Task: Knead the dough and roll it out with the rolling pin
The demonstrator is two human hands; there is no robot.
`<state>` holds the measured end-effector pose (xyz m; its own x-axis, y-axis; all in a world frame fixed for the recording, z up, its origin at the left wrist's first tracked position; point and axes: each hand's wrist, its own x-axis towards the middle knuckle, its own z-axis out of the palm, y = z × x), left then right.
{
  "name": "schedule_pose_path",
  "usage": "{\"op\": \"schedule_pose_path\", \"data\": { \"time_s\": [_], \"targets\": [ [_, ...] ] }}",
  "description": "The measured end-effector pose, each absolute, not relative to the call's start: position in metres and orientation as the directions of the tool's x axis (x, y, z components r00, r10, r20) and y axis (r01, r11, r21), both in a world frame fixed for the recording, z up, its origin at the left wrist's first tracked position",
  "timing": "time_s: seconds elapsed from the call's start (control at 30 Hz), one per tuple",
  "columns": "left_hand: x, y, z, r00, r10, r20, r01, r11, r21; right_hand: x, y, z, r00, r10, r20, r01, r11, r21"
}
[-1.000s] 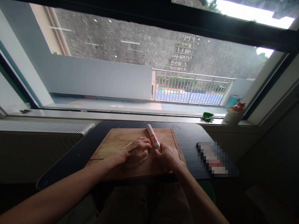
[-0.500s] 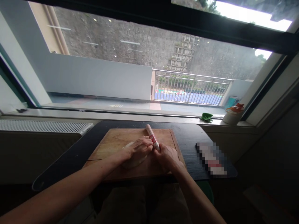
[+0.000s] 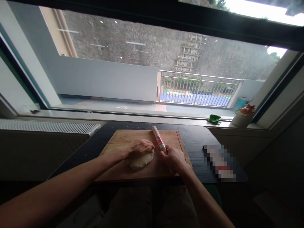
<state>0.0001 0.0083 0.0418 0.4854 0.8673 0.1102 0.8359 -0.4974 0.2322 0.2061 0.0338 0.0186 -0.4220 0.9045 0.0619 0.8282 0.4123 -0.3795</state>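
My right hand (image 3: 173, 157) is closed around the near end of a rolling pin (image 3: 158, 138), a pale stick with red markings that points away from me, to the right of the dough. My left hand (image 3: 142, 147) lies across the far side of a flat, pale round of dough (image 3: 140, 162), its fingers bent together at the right edge. The left thumb is hidden. The dough rests on a wooden cutting board (image 3: 128, 136), and the two hands are a little apart.
The board lies on a dark table (image 3: 194, 139). A pixelated item (image 3: 220, 163) is at the table's right. On the windowsill are a green crumpled thing (image 3: 214, 119) and a whitish container (image 3: 242, 119) with an orange top. A radiator (image 3: 47, 127) stands at the left.
My left hand has shifted away from the rolling pin, and more of the dough shows under it. The right hand still holds the pin. The whole view has slid slightly.
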Motion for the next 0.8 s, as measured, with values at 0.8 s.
{"op": "schedule_pose_path", "data": {
  "time_s": [0.8],
  "targets": [
    [-0.022,0.018,0.068,0.394,0.913,-0.105,0.859,-0.325,0.395,0.204,0.028,0.023,-0.402,0.915,0.034,0.848,0.386,-0.363]
  ]
}}
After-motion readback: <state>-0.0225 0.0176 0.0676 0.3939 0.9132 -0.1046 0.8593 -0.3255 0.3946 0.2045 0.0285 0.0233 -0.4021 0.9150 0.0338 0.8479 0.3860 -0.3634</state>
